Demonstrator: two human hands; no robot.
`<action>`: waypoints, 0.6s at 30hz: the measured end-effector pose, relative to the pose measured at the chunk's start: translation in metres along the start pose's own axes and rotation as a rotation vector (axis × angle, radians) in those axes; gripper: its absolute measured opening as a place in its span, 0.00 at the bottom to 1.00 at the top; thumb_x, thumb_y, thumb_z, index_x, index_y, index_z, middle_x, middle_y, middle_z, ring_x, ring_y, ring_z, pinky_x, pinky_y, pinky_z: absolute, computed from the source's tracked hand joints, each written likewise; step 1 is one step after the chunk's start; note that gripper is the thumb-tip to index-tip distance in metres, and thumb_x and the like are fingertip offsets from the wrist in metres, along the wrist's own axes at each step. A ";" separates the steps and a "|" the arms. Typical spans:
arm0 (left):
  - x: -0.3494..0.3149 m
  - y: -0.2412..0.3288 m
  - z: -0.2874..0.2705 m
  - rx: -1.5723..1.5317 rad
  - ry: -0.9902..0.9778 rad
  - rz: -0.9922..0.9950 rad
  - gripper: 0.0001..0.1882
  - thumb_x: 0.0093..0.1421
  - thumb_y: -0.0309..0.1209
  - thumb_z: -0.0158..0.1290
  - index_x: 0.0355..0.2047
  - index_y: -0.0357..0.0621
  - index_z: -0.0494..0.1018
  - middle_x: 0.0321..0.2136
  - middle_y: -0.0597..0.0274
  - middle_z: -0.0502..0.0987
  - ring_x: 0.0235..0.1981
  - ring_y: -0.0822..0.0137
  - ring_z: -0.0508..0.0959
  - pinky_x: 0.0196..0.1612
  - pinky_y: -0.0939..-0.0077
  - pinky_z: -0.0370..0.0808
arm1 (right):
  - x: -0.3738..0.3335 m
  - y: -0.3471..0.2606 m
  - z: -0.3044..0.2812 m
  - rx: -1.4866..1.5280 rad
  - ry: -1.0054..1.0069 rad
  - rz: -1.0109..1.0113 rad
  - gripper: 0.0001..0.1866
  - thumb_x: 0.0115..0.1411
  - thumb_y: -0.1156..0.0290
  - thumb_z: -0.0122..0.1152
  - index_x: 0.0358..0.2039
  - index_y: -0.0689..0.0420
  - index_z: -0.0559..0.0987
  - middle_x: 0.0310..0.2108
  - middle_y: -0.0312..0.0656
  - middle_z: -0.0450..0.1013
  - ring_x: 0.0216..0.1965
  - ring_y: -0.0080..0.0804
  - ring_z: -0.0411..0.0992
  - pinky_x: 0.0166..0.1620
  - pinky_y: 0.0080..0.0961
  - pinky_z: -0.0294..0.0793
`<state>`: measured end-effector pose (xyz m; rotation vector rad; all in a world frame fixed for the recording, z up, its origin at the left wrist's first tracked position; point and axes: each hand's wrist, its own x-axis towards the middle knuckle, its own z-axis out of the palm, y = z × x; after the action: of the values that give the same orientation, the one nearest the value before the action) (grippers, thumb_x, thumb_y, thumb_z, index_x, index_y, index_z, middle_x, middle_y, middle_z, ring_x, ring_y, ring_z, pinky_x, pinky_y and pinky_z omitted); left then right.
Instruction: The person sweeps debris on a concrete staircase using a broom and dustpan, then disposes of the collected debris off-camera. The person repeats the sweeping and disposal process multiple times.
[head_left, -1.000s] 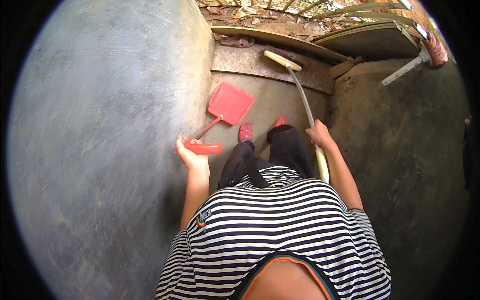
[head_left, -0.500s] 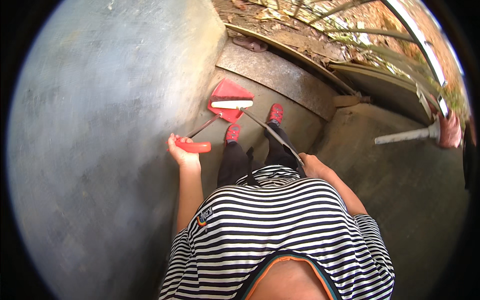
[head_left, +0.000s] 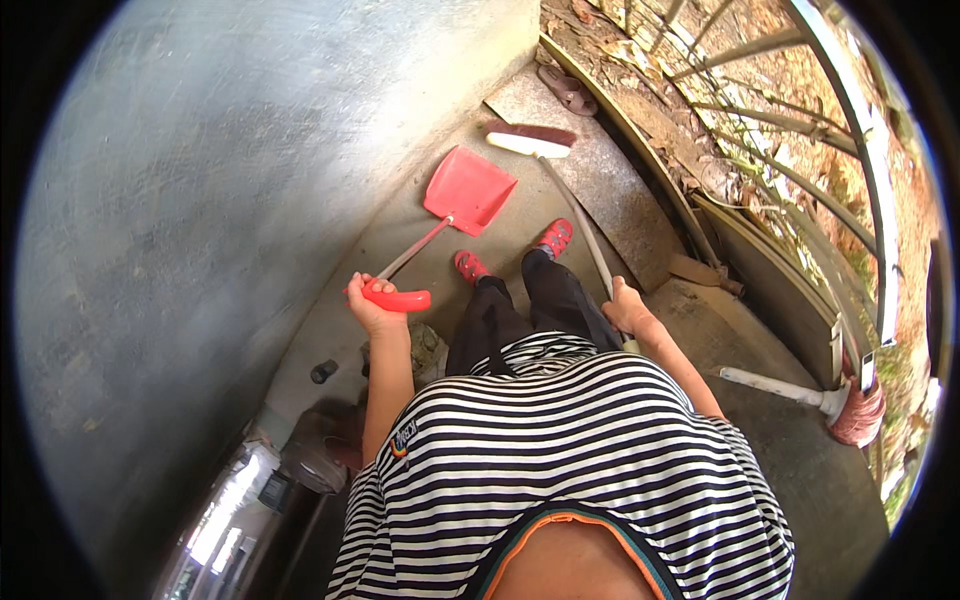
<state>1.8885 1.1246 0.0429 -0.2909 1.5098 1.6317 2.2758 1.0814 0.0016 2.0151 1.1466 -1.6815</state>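
Observation:
My left hand (head_left: 372,308) is closed round the red handle of a long-handled dustpan (head_left: 470,188). Its red pan rests on the floor ahead of my feet, by the grey wall. In my right hand (head_left: 628,308) is the pole of a broom (head_left: 528,144). The broom's white head with dark bristles lies beyond the pan and to its right, apart from it, at the edge of a flat board (head_left: 610,165). My two red shoes (head_left: 553,238) stand between the dustpan and the broom pole.
A tall grey wall (head_left: 230,180) bounds the left side. To the right are a fence of bars (head_left: 870,180) and a white pipe (head_left: 775,384) with a reddish wrapped end. A brown sandal (head_left: 567,90) lies beyond the broom. A small dark object (head_left: 324,371) sits near the wall's foot.
The broom head has come off the dustpan and moved away to the far right, onto the board's edge. My right hand has risen a little with the pole. The view has turned.

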 end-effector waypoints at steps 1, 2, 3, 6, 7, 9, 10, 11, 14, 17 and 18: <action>0.002 0.003 -0.004 -0.009 -0.018 -0.007 0.08 0.53 0.31 0.48 0.21 0.49 0.61 0.20 0.69 0.67 0.15 0.78 0.64 0.16 0.84 0.64 | -0.004 0.004 -0.003 0.042 -0.017 -0.038 0.18 0.47 0.77 0.52 0.39 0.69 0.63 0.23 0.56 0.71 0.17 0.41 0.72 0.21 0.33 0.71; 0.004 0.007 -0.009 -0.019 -0.016 0.007 0.08 0.53 0.31 0.48 0.21 0.49 0.61 0.20 0.69 0.67 0.15 0.78 0.64 0.16 0.84 0.64 | -0.012 0.003 -0.008 0.083 -0.037 -0.077 0.18 0.46 0.76 0.54 0.39 0.68 0.65 0.21 0.51 0.71 0.14 0.36 0.70 0.18 0.31 0.69; 0.010 0.011 -0.013 -0.033 -0.018 0.015 0.08 0.53 0.32 0.48 0.21 0.49 0.61 0.20 0.69 0.67 0.16 0.78 0.64 0.16 0.85 0.64 | -0.020 0.007 -0.019 0.180 -0.110 -0.115 0.17 0.46 0.76 0.56 0.38 0.67 0.67 0.19 0.47 0.70 0.12 0.31 0.67 0.16 0.27 0.66; 0.020 0.024 -0.021 -0.070 -0.001 0.047 0.08 0.53 0.32 0.50 0.22 0.48 0.62 0.19 0.70 0.66 0.15 0.78 0.64 0.16 0.84 0.63 | -0.045 -0.001 -0.032 0.331 -0.157 -0.170 0.14 0.47 0.76 0.57 0.35 0.66 0.69 0.15 0.38 0.67 0.09 0.21 0.61 0.13 0.20 0.61; 0.022 0.029 -0.022 -0.071 0.016 0.051 0.08 0.53 0.33 0.50 0.22 0.47 0.62 0.18 0.70 0.64 0.15 0.77 0.63 0.17 0.84 0.63 | -0.051 -0.009 -0.031 0.311 -0.126 -0.171 0.15 0.47 0.75 0.57 0.35 0.66 0.69 0.15 0.38 0.66 0.09 0.22 0.61 0.13 0.20 0.61; 0.028 0.038 -0.026 -0.090 0.046 0.055 0.08 0.52 0.33 0.51 0.23 0.47 0.63 0.18 0.70 0.63 0.15 0.76 0.63 0.17 0.81 0.62 | -0.058 -0.032 -0.029 0.223 -0.046 -0.187 0.15 0.48 0.75 0.56 0.36 0.67 0.69 0.13 0.39 0.65 0.09 0.22 0.62 0.13 0.21 0.61; 0.030 0.041 -0.030 -0.092 0.039 0.042 0.09 0.52 0.33 0.52 0.23 0.47 0.63 0.18 0.70 0.63 0.15 0.76 0.63 0.17 0.81 0.62 | -0.057 -0.044 -0.028 0.190 0.001 -0.185 0.13 0.48 0.74 0.56 0.33 0.67 0.68 0.13 0.39 0.65 0.09 0.23 0.62 0.13 0.22 0.61; 0.031 0.044 -0.033 -0.096 0.033 0.026 0.09 0.52 0.33 0.52 0.23 0.47 0.63 0.18 0.70 0.63 0.14 0.76 0.63 0.17 0.80 0.62 | -0.049 -0.052 -0.027 0.155 0.018 -0.193 0.12 0.48 0.73 0.55 0.30 0.67 0.68 0.12 0.39 0.65 0.09 0.24 0.62 0.13 0.23 0.61; 0.031 0.049 -0.044 -0.110 0.036 -0.005 0.09 0.50 0.33 0.53 0.22 0.49 0.63 0.17 0.72 0.63 0.14 0.76 0.63 0.18 0.79 0.61 | -0.013 -0.074 -0.030 0.160 0.071 -0.152 0.09 0.49 0.72 0.55 0.21 0.64 0.68 0.11 0.40 0.64 0.08 0.27 0.62 0.13 0.27 0.62; 0.034 0.062 -0.055 -0.150 0.108 -0.014 0.10 0.50 0.34 0.54 0.22 0.49 0.63 0.18 0.72 0.63 0.14 0.75 0.64 0.18 0.78 0.61 | 0.004 -0.137 -0.043 0.633 -0.234 0.204 0.13 0.55 0.66 0.51 0.17 0.56 0.64 0.07 0.33 0.57 0.06 0.24 0.56 0.10 0.23 0.57; 0.041 0.063 -0.066 -0.158 0.125 -0.002 0.10 0.49 0.34 0.54 0.23 0.49 0.63 0.18 0.71 0.63 0.14 0.75 0.64 0.18 0.78 0.61 | 0.026 -0.146 -0.046 0.717 -0.368 0.264 0.14 0.56 0.67 0.49 0.16 0.54 0.62 0.06 0.31 0.55 0.06 0.23 0.53 0.09 0.21 0.56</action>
<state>1.7939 1.0900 0.0431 -0.4891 1.4738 1.7628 2.2038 1.2157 0.0301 1.9447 0.1397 -2.3895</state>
